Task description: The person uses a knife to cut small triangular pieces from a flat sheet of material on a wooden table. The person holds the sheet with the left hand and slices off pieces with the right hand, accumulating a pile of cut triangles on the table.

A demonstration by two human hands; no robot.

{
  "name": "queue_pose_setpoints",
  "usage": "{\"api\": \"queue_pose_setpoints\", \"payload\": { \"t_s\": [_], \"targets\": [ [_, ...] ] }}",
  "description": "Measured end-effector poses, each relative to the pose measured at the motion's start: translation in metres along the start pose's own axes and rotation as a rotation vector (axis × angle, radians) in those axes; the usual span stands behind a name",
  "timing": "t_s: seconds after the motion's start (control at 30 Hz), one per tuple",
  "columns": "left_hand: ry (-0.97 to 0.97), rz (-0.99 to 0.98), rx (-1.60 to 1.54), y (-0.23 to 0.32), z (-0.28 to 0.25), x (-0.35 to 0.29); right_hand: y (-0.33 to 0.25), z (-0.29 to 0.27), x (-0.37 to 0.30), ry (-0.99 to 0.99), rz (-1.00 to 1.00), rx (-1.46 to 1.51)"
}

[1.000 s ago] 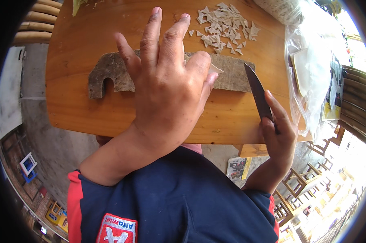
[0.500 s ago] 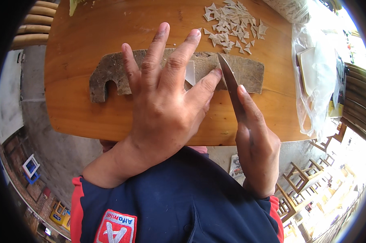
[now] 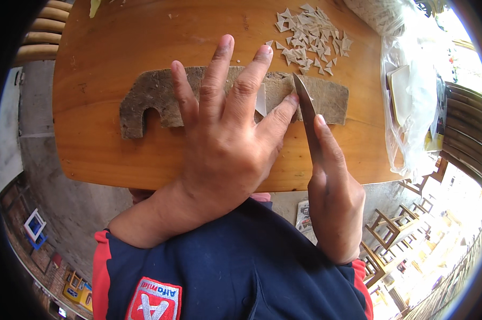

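Note:
My left hand lies over a worn wooden cutting board, three fingers spread wide. Its lowest fingertip presses down beside the knife blade, on or near a thin pale strip, perhaps dough, that shows partly beneath the hand. Most of this strip is hidden. Wrapped around the handle of a knife, my right hand has its thumb along the blade's base. The blade points away from me, its tip over the board just right of the left fingertip. A small pale bit shows at the blade's right side.
Many small pale triangular pieces lie scattered on the wooden table beyond the board. A clear plastic bag with flat things in it sits at the right edge, below another filled bag. Wooden stools stand on the floor at right.
My left hand and the knife have shifted slightly to the right along the board. A small pale bit now shows right of the blade. The whole view has shifted a little too.

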State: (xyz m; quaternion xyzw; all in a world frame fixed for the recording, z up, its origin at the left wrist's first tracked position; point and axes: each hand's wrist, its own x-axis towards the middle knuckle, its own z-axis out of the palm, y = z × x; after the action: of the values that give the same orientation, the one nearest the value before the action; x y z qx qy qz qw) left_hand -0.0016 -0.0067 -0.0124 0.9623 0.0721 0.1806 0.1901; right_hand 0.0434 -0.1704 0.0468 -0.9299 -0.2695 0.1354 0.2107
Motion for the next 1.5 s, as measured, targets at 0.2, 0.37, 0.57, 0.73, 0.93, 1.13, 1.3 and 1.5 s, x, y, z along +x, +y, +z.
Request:
{"api": "queue_pose_setpoints", "payload": {
  "t_s": [0.2,0.37,0.57,0.73,0.93,1.13,1.3,1.5],
  "targets": [
    [-0.005,-0.008,-0.027,0.001,0.007,0.002,0.01,0.011,0.001,0.06,-0.074,-0.03],
    [-0.018,-0.003,-0.023,0.0,0.006,0.001,0.01,0.012,0.011,0.062,-0.095,-0.022],
    [-0.004,-0.016,0.008,-0.001,0.005,-0.001,0.007,0.003,-0.005,0.008,-0.053,-0.054],
    [0.01,-0.027,-0.021,-0.004,0.006,-0.001,0.008,-0.013,-0.013,-0.069,0.04,0.038],
    [-0.068,-0.034,-0.06,-0.003,-0.002,0.003,0.023,-0.02,-0.019,0.014,0.027,0.047],
    [-0.103,-0.026,-0.079,0.004,0.0,0.008,0.028,-0.027,-0.007,0.042,0.014,0.048],
    [-0.124,-0.013,-0.049,0.005,0.004,0.008,0.041,-0.026,0.014,0.088,-0.158,0.006],
    [-0.108,-0.006,-0.016,0.005,0.004,0.006,0.052,-0.038,0.025,-0.087,-0.192,-0.092]
  ]
}}
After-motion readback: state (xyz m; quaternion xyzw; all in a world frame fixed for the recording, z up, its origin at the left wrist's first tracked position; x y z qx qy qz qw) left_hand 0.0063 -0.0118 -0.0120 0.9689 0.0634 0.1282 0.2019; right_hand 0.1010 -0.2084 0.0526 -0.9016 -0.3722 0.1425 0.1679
